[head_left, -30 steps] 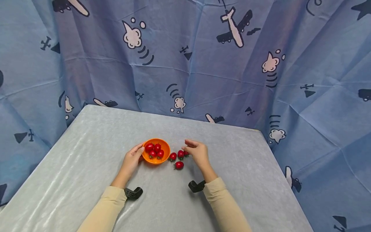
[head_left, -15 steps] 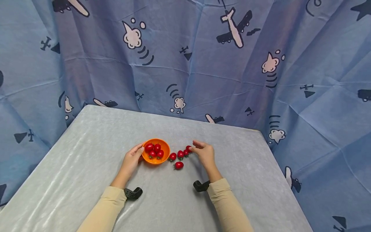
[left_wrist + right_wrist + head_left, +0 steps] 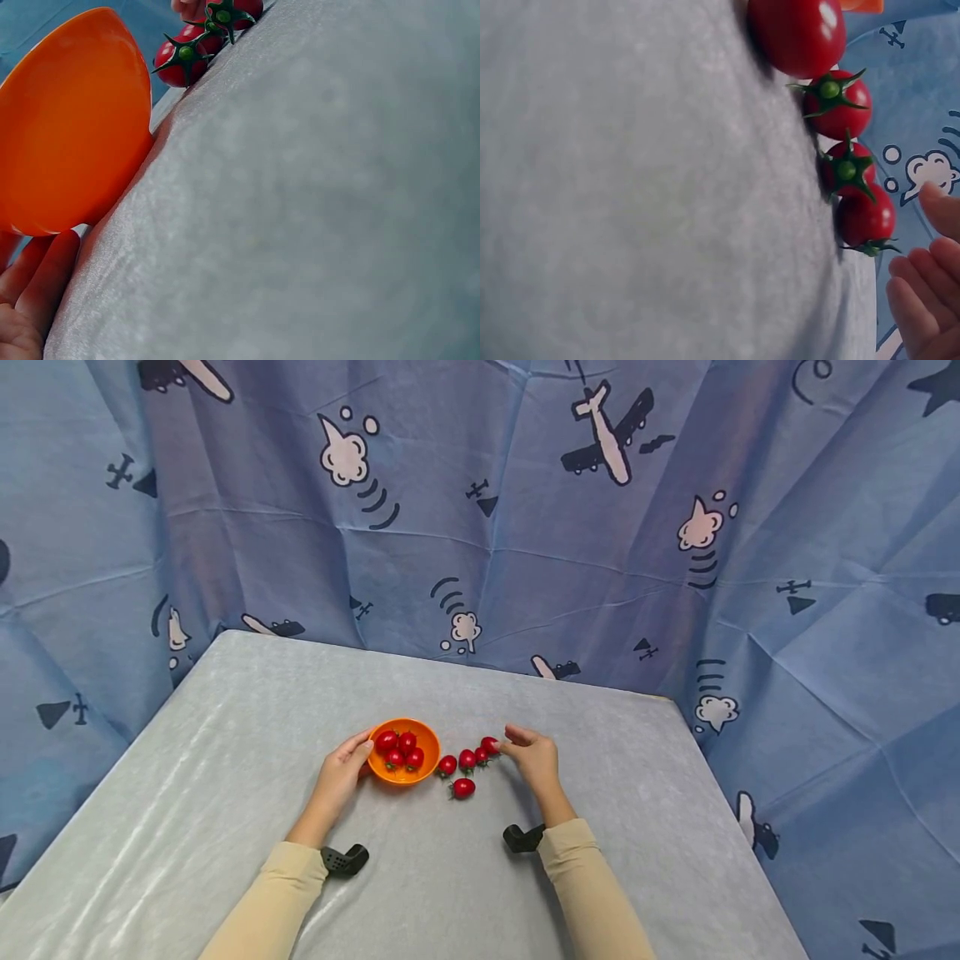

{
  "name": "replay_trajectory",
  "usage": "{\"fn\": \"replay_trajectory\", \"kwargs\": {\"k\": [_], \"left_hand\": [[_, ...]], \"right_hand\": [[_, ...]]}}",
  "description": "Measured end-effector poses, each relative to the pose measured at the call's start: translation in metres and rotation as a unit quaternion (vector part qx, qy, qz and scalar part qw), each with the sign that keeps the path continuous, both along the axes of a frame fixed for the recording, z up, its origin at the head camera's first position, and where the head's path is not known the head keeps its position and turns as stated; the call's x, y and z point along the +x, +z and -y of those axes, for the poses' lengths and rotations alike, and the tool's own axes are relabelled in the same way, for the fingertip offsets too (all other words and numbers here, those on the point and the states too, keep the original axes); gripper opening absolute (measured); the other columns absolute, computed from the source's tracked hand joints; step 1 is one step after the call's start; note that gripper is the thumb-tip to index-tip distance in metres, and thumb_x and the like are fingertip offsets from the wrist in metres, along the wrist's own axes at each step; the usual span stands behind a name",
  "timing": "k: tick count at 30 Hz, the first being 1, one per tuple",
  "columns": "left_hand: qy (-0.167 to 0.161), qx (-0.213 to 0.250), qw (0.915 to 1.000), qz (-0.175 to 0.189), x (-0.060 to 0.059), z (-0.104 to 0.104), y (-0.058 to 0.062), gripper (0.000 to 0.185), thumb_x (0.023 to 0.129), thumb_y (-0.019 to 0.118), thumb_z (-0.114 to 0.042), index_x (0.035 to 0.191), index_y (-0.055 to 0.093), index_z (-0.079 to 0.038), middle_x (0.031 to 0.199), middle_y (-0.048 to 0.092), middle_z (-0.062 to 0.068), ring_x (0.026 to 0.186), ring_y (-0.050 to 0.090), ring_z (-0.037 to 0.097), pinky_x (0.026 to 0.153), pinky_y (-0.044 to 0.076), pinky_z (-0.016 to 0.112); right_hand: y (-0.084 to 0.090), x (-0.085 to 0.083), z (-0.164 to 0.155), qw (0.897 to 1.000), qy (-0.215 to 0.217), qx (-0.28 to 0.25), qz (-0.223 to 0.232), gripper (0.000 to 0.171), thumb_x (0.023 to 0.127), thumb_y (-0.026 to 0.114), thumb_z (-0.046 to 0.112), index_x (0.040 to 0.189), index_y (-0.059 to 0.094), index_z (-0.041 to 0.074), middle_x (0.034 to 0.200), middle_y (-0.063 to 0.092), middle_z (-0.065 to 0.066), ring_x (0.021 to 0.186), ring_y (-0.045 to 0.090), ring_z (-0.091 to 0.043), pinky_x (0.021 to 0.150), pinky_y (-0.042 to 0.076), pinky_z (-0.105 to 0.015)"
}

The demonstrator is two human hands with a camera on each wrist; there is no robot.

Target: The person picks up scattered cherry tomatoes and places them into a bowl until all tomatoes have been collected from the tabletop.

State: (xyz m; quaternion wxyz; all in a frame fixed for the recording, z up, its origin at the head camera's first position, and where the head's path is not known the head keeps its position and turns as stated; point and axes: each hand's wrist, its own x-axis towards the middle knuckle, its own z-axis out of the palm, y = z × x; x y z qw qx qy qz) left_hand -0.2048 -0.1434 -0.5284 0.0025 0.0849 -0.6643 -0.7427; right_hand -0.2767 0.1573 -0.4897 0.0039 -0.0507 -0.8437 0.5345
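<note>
The left hand (image 3: 341,774) grips the rim of an orange bowl (image 3: 403,778), thumb at the edge and fingers along the outer side. Several red cherry tomatoes (image 3: 387,742) lie inside the bowl. To its right, a slanting row of cherry tomatoes (image 3: 467,760) rests on the table, with one more tomato (image 3: 463,788) nearer the person. The right hand (image 3: 534,762) is just right of the row's last tomato (image 3: 490,745). In the right wrist view, that tomato (image 3: 867,217) stands apart from the loosely extended fingers (image 3: 911,307), and nothing is held.
A pale grey cloth covers the table (image 3: 300,685). Behind and beside it hangs a blue curtain (image 3: 420,560) printed with planes and clouds. Each wrist wears a black camera mount, the left mount (image 3: 346,860) and the right mount (image 3: 522,838).
The right hand has moved to the right along the tomato row, and the row's last tomato has come into view beside its fingertips. The left hand and bowl stay in place.
</note>
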Motion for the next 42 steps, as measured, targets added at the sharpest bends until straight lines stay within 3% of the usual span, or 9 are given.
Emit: {"fn": "replay_trajectory", "kwargs": {"k": [6, 14, 22, 31, 42], "left_hand": [[-0.002, -0.004, 1.0, 0.003, 0.0, 0.0, 0.0, 0.046, 0.105, 0.051, -0.028, 0.146, 0.049, -0.008, 0.151, 0.05, 0.012, 0.122, 0.057, 0.007, 0.088, 0.049, 0.009], [0.0, -0.006, 1.0, 0.002, 0.0, 0.0, 0.001, 0.046, 0.105, 0.051, -0.027, 0.146, 0.05, -0.007, 0.15, 0.051, 0.013, 0.113, 0.058, -0.002, 0.087, 0.049, 0.009], [0.004, -0.015, 0.9999, 0.006, 0.0, 0.0, 0.001, 0.046, 0.105, 0.05, -0.027, 0.146, 0.049, -0.007, 0.151, 0.05, 0.012, 0.13, 0.053, 0.019, 0.087, 0.048, 0.008], [0.003, -0.005, 1.0, -0.003, -0.001, -0.001, -0.001, 0.045, 0.105, 0.051, -0.025, 0.145, 0.05, -0.006, 0.148, 0.052, 0.015, 0.101, 0.059, -0.011, 0.086, 0.05, 0.009], [0.004, -0.008, 0.9999, -0.01, -0.001, 0.0, -0.002, 0.045, 0.105, 0.05, -0.025, 0.145, 0.05, -0.004, 0.147, 0.052, 0.017, 0.1, 0.06, -0.01, 0.085, 0.05, 0.009]], "right_hand": [[-0.007, -0.004, 0.0, 1.0, 0.001, 0.001, 0.009, 0.044, 0.082, 0.081, 0.016, 0.123, 0.07, 0.003, 0.122, 0.071, -0.015, 0.123, 0.062, -0.029, 0.102, 0.051, -0.044], [-0.012, -0.008, 0.001, 1.0, 0.001, 0.012, -0.008, 0.042, 0.081, 0.081, 0.018, 0.119, 0.072, 0.003, 0.116, 0.073, -0.014, 0.119, 0.064, -0.028, 0.096, 0.055, -0.037], [-0.015, -0.01, 0.005, 1.0, 0.003, -0.004, 0.019, 0.042, 0.082, 0.081, 0.014, 0.121, 0.071, 0.002, 0.12, 0.071, -0.016, 0.119, 0.064, -0.029, 0.102, 0.051, -0.043], [-0.019, -0.012, 0.006, 1.0, 0.004, 0.02, 0.01, 0.042, 0.08, 0.082, 0.016, 0.119, 0.072, 0.003, 0.12, 0.071, -0.016, 0.123, 0.061, -0.029, 0.101, 0.051, -0.044], [-0.023, -0.015, 0.007, 0.999, 0.002, 0.035, 0.013, 0.039, 0.08, 0.082, 0.015, 0.116, 0.074, 0.003, 0.123, 0.07, -0.017, 0.129, 0.056, -0.03, 0.104, 0.049, -0.045]]}}
